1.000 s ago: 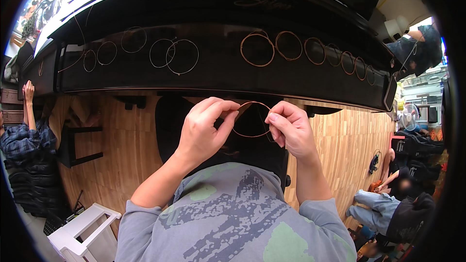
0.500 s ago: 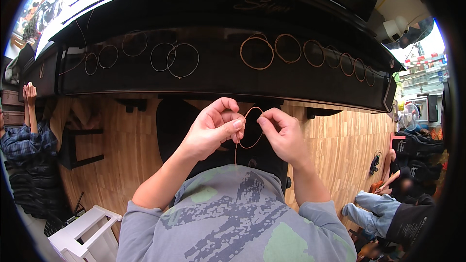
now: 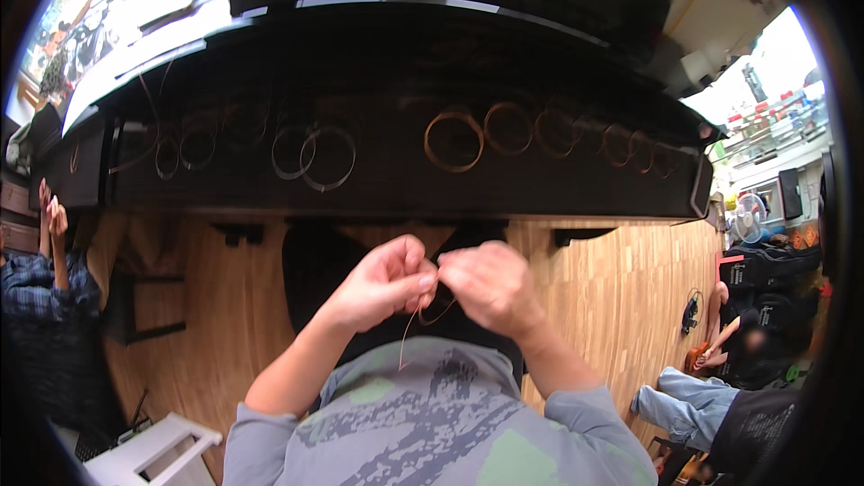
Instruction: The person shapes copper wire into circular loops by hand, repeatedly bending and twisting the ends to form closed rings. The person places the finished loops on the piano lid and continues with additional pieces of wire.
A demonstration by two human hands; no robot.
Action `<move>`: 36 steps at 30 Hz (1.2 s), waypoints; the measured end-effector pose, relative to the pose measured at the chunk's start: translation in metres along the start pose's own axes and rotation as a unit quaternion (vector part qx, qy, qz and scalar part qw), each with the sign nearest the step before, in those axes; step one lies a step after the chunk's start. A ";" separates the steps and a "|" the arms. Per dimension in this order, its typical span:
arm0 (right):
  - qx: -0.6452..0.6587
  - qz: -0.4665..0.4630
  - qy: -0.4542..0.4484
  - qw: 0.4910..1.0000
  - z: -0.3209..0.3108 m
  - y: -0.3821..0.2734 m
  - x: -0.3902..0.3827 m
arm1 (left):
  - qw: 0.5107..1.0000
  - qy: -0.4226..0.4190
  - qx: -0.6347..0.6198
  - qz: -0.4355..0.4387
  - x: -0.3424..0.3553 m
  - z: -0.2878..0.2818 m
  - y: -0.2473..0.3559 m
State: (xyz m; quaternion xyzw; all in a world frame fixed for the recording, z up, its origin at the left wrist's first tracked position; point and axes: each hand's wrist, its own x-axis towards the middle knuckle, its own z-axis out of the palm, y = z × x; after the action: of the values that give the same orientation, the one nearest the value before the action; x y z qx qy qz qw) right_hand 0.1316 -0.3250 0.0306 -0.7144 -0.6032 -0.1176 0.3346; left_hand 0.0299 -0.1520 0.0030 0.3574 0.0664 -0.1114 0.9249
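Between my two hands is a thin copper-coloured wire string [image 3: 403, 342], bent into a loop in front of my shirt. My left hand [image 3: 382, 286] pinches it between thumb and fingers, and one loose end dangles below that hand. Close against its fingertips, my right hand [image 3: 493, 286] has its fingers closed on the loop; they are slightly blurred and hide much of it. Beyond both hands, on a glossy black piano-like surface [image 3: 387, 200], lie coiled strings: several copper-coloured coils [image 3: 427, 148] to the right and several silvery coils [image 3: 328, 189] to the left.
A black seat [image 3: 310, 279] is under my hands, above a wooden floor [image 3: 594, 306]. At the lower left stands a white stool [image 3: 153, 450]. A person in a plaid shirt [image 3: 54, 292] is at the far left; another in jeans [image 3: 688, 405] sits at the right, near a fan [image 3: 749, 216].
My right hand has moved in against my left, and the loop, wide before, is now mostly covered. The view has tilted, so hands and black surface appear lower.
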 end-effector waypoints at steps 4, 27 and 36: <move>0.005 0.011 -0.022 1.000 -0.001 0.001 -0.004 | 0.999 -0.002 -0.036 -0.020 0.001 -0.002 -0.003; 0.124 0.121 -0.030 0.984 -0.012 -0.015 -0.038 | 0.988 0.109 0.109 0.013 -0.014 0.012 -0.027; 0.105 0.150 -0.054 0.982 -0.007 -0.021 -0.043 | 0.974 0.121 0.150 0.120 -0.029 0.016 -0.049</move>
State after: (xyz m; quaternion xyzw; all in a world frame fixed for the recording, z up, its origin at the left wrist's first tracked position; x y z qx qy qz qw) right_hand 0.1025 -0.3623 0.0184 -0.7629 -0.5156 0.0369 0.3883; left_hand -0.0100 -0.1934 -0.0109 0.5084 0.1166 0.0359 0.8524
